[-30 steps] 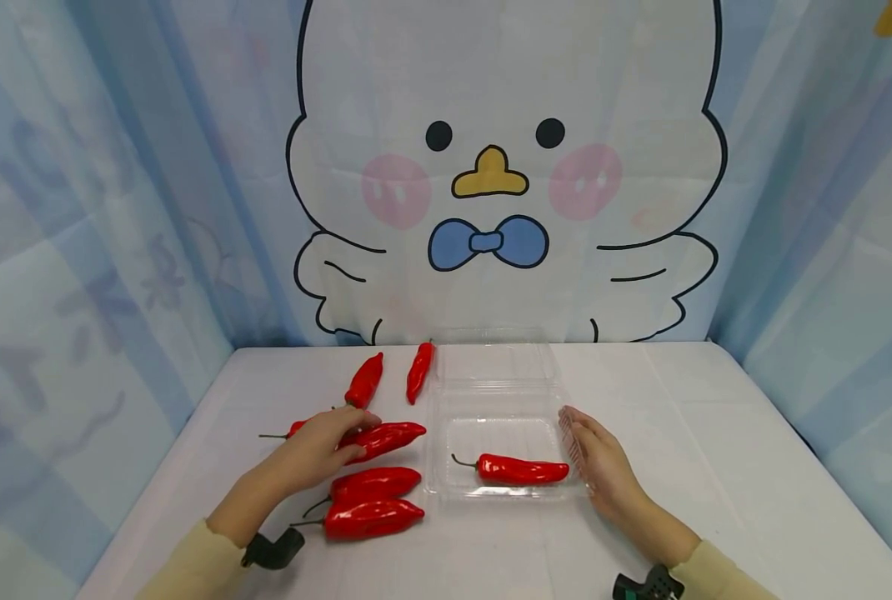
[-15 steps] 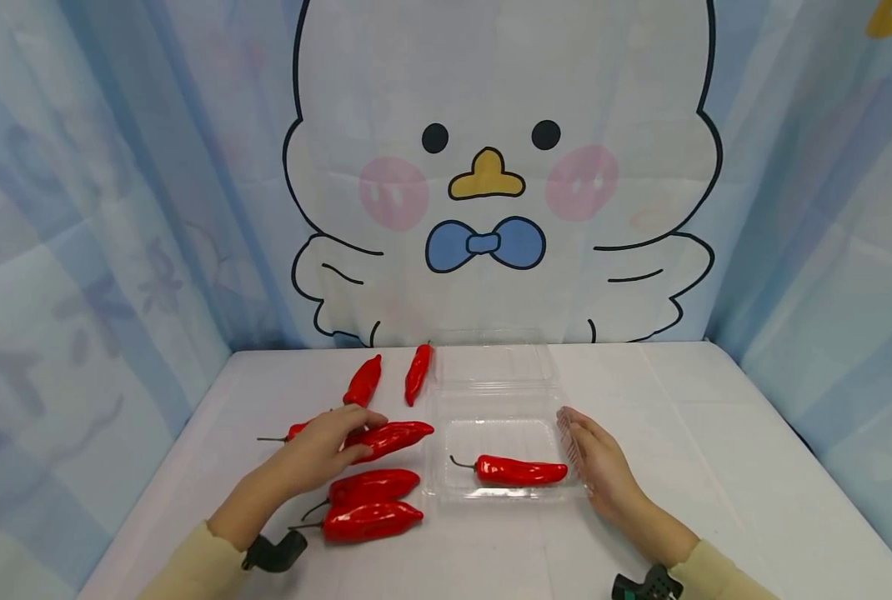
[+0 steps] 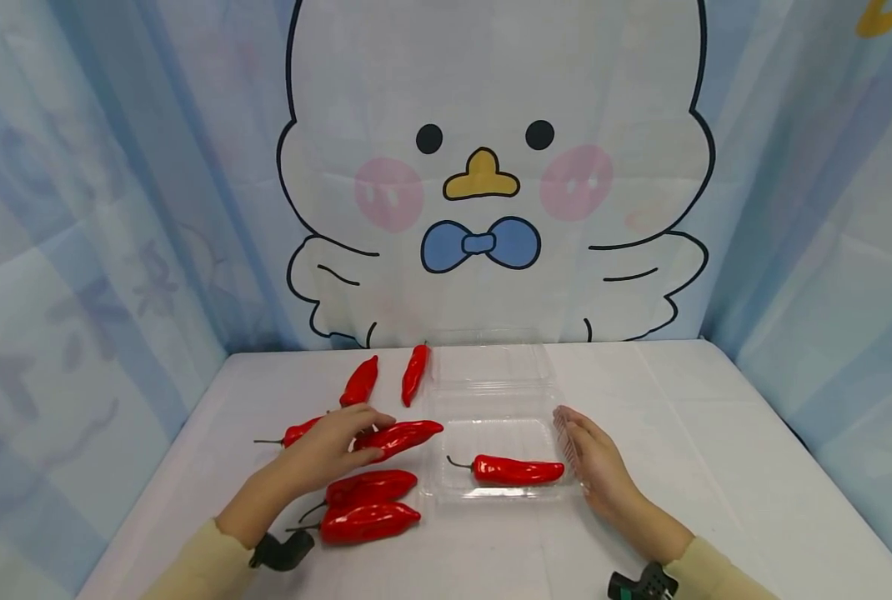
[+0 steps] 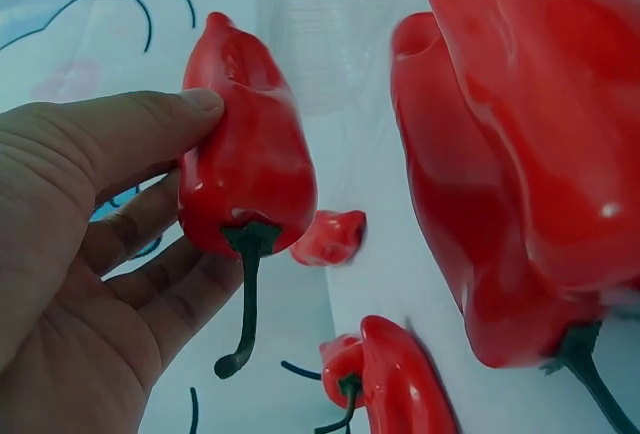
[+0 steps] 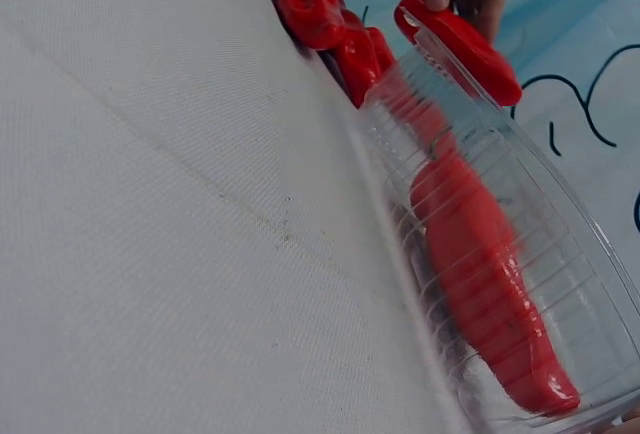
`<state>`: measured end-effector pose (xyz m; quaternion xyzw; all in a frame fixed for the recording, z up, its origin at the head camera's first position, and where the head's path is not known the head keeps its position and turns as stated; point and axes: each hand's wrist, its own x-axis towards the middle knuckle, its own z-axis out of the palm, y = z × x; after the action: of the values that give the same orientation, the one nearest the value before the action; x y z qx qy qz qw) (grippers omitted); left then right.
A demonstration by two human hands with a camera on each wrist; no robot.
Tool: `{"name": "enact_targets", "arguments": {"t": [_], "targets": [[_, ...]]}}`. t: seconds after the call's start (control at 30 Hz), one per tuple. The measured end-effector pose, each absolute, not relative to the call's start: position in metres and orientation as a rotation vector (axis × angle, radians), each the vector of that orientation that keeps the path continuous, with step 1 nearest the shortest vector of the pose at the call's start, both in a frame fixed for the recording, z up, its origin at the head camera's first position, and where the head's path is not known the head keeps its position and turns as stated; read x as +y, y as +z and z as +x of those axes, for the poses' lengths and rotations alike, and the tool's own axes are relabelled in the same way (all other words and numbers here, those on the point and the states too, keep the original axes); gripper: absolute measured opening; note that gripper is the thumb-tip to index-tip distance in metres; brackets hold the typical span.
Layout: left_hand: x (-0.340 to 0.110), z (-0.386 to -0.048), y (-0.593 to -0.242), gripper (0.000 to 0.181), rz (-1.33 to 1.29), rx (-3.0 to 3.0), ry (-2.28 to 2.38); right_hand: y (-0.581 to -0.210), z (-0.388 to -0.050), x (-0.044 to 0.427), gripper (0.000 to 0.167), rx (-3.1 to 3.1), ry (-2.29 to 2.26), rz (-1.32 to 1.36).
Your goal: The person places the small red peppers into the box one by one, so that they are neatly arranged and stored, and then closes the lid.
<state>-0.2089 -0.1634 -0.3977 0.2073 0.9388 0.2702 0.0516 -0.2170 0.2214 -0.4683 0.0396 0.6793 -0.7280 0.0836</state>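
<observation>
My left hand [image 3: 333, 447] pinches a red chili pepper [image 3: 404, 436] between thumb and fingers. In the left wrist view this pepper [image 4: 250, 154] is lifted off the table, its green stem hanging toward the palm. Its tip points right, reaching the left edge of a clear plastic box [image 3: 491, 432] with its lid [image 3: 491, 364] folded back. One red pepper [image 3: 517, 471] lies in the box near the front wall. Against the box's right wall rests my right hand [image 3: 602, 462]; its thumb and fingers are partly hidden, and whether they grip the wall is unclear.
Two peppers [image 3: 371, 522] lie side by side at the front left of the white table [image 3: 716, 467]. Behind the left hand are another pepper [image 3: 299, 431], one farther back [image 3: 359, 381], and one [image 3: 414, 375] beside the lid. A printed curtain [image 3: 491, 292] hangs behind the table.
My left hand has moved slightly right with its pepper, whose tip has come to the box's edge. The right hand stays at the box wall. The head view has shifted a little.
</observation>
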Motion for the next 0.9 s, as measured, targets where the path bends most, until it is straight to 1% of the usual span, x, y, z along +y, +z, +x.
{"name": "enact_targets", "arguments": {"t": [0.2, 0.5, 0.9], "targets": [[-0.155, -0.211, -0.396, 0.048, 0.608, 2.822, 0.848, -0.468, -0.216, 0.221, 0.054, 2.032, -2.182, 0.117], [-0.145, -0.214, -0.394, 0.048, 0.728, 2.840, 0.820, -0.470, -0.216, 0.220, 0.054, 2.031, -2.187, 0.112], [-0.129, -0.225, -0.393, 0.045, 0.778, 2.781, 0.819, -0.471, -0.217, 0.219, 0.054, 2.006, -2.206, 0.121]]}}
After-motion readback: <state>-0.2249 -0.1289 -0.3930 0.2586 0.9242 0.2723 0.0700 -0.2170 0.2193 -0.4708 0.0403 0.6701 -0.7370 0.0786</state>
